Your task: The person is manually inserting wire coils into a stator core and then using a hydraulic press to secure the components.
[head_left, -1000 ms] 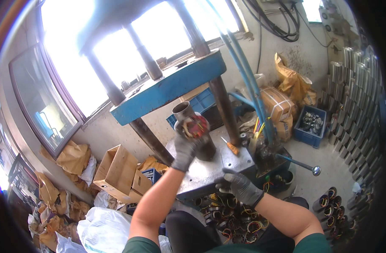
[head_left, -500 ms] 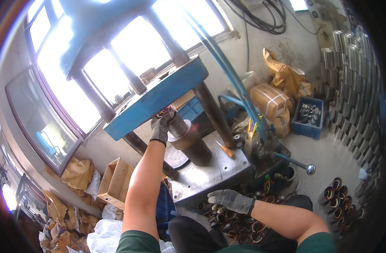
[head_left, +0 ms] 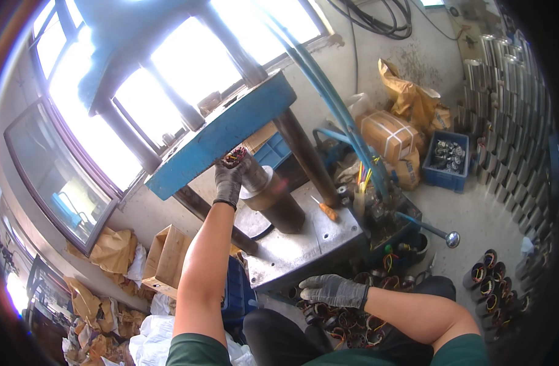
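Observation:
My left hand (head_left: 229, 181), in a grey work glove, is raised to the press. Its fingers are closed round a wound motor stator (head_left: 234, 158), whose red and yellow wires show at the top. The stator is just below the blue press plate (head_left: 227, 133). Beside the hand, a silver sleeve (head_left: 255, 178) sits on a thick dark cylinder (head_left: 283, 211) standing on the metal press bed (head_left: 292, 253). My right hand (head_left: 334, 291), also gloved, hangs in front of the bed with fingers stretched out, holding nothing, above several stators (head_left: 346, 326).
An orange-handled screwdriver (head_left: 328, 211) lies on the bed. To the right are a lever with a ball end (head_left: 452, 239), a blue crate of metal parts (head_left: 447, 160) and stacked metal sleeves (head_left: 508, 122). A wooden box (head_left: 163, 261) and brown bags (head_left: 111, 253) are at left.
My left hand and the stator have come slightly away from the press plate, and more of the coloured wires shows. My right hand stays nearly in place. The view has shifted a little.

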`<control>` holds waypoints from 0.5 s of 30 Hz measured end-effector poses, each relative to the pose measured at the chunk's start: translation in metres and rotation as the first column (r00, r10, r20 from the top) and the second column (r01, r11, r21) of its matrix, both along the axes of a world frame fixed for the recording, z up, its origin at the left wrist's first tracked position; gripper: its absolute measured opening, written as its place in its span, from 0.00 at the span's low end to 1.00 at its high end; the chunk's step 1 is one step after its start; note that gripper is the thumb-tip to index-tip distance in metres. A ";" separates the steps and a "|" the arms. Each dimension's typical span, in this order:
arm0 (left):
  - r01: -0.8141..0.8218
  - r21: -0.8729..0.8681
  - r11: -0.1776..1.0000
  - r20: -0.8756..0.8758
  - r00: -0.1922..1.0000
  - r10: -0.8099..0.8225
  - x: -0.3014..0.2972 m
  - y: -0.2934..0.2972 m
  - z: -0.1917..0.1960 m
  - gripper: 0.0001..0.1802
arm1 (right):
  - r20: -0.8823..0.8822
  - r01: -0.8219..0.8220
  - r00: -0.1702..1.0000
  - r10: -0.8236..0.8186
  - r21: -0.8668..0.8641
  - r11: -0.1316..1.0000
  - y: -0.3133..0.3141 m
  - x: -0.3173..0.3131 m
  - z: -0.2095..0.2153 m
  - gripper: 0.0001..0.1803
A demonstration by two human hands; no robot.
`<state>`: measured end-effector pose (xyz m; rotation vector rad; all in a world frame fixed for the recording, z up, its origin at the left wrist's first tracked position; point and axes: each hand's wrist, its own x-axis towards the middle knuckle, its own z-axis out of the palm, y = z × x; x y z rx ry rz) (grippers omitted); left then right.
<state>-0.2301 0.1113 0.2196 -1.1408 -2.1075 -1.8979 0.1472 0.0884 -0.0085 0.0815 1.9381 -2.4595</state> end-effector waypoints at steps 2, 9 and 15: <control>-0.045 -0.008 0.999 -0.024 0.999 0.045 0.001 -0.006 0.002 0.47 | -0.007 -0.014 1.000 0.014 -0.060 0.998 -0.002 0.001 -0.001 0.29; -0.453 -0.390 0.802 -0.418 0.863 0.284 0.048 -0.015 0.025 0.48 | -0.015 0.004 1.000 0.000 0.253 0.968 0.004 0.016 0.018 0.29; -0.404 -0.325 0.855 -0.346 0.892 0.290 0.055 -0.006 0.021 0.47 | 0.055 -0.077 0.996 0.064 0.283 0.956 0.011 0.022 0.022 0.30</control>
